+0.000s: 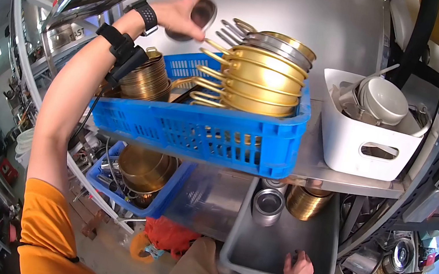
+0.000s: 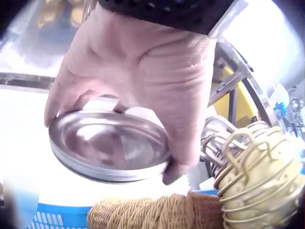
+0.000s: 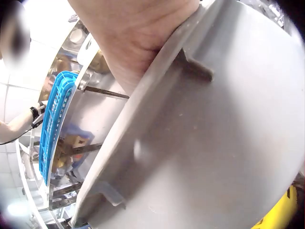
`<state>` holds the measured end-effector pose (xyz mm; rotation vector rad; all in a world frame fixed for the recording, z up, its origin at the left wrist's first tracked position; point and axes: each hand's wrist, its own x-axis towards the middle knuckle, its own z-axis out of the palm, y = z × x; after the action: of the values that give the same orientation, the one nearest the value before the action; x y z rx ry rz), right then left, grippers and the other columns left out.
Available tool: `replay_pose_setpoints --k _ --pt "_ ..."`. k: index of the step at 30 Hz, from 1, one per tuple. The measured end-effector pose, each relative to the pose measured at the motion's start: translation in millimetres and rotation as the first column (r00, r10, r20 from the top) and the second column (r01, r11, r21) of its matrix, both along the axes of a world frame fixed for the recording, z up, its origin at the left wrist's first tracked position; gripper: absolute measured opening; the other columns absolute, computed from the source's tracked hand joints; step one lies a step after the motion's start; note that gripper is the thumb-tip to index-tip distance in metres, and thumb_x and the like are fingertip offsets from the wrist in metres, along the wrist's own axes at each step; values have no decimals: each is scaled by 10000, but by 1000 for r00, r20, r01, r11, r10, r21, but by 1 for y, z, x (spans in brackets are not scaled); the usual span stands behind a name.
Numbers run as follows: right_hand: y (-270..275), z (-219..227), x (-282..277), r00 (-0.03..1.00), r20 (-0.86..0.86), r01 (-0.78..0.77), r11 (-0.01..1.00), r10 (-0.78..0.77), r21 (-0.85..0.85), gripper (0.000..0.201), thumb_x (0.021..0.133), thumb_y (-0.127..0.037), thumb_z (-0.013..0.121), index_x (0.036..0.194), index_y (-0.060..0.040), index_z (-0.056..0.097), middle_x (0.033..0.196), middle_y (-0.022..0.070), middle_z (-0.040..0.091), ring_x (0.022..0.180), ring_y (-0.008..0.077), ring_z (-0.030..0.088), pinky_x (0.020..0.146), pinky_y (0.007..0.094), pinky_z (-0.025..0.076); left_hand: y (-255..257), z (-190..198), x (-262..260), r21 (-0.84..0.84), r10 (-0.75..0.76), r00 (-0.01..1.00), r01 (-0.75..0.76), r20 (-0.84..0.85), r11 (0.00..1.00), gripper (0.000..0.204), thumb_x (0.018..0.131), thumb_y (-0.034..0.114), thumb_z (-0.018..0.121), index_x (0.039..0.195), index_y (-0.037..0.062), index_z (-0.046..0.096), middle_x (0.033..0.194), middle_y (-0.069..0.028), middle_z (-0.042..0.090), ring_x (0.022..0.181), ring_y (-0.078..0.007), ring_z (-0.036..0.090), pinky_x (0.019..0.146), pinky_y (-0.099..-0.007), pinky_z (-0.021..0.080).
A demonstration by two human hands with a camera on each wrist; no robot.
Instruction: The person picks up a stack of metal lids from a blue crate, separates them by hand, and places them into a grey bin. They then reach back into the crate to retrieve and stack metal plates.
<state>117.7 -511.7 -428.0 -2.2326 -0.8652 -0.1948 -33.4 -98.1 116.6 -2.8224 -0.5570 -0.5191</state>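
Note:
My left hand [image 1: 178, 14] is raised above the blue crate [image 1: 203, 128], beside a stack of gold-coloured handled pans [image 1: 264, 80]. It grips a round stainless steel dish [image 2: 109, 143] by its rim, thumb on one side and fingers on the other. Low at the front, my right hand [image 1: 298, 273] holds the near rim of a grey plastic tub [image 1: 234, 245], its fingers reaching over the edge. Inside the tub stand similar steel dishes [image 1: 268, 204] and a stack of gold-coloured dishes [image 1: 306, 202]. In the right wrist view the tub wall [image 3: 190, 152] hides the fingers.
A white bin [image 1: 363, 156] of bowls and utensils stands right on the metal shelf [image 1: 336, 172]. Woven-looking brown stacked pieces [image 2: 152, 212] sit in the crate's left part. Below is a smaller blue basket [image 1: 182, 180] with a gold-coloured pot. Shelf posts [image 1: 431, 133] flank the space.

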Motion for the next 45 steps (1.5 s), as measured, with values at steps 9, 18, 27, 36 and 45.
replay_pose_setpoints --k 9,18,27,36,45 --pt "0 -7 3 998 -50 -47 998 44 -52 285 842 -214 736 1006 16 697 891 205 710 836 398 694 760 467 550 -156 -55 -130 -147 -247 819 370 518 917 1114 722 453 831 1578 32 255 1478 -189 460 1285 -262 520 1027 -388 469" --pt "42 35 -24 639 -563 -261 836 524 482 455 1054 -387 500 1202 18 644 954 151 733 844 256 725 779 372 586 -209 -305 -136 -594 -478 835 538 275 599 1091 776 467 791 1580 14 210 1331 -285 485 1186 -448 544 1009 -477 441" --pt "93 47 -44 -115 -890 -290 842 441 455 871 978 -762 254 1360 -22 505 1156 175 673 1033 287 679 927 439 577 -197 -526 -26 -764 -128 906 411 404 497 887 943 466 585 1615 90 143 1248 -346 519 1096 -510 568 980 -525 462" --pt "89 24 -23 -74 -929 -199 907 363 371 818 963 -716 442 1420 -39 382 1086 204 596 929 304 677 896 443 592 -200 -558 1 -852 -12 873 479 488 211 771 998 480 422 1584 23 216 1316 -323 553 1185 -457 584 1019 -453 455" --pt "99 45 16 321 -819 -141 879 476 456 895 980 -622 523 1614 -199 54 1357 269 471 1069 359 647 953 474 553 -187 -627 2 -595 468 742 667 480 -448 783 1025 539 393 1602 43 206 1573 -129 364 1435 -223 370 1167 -352 303"
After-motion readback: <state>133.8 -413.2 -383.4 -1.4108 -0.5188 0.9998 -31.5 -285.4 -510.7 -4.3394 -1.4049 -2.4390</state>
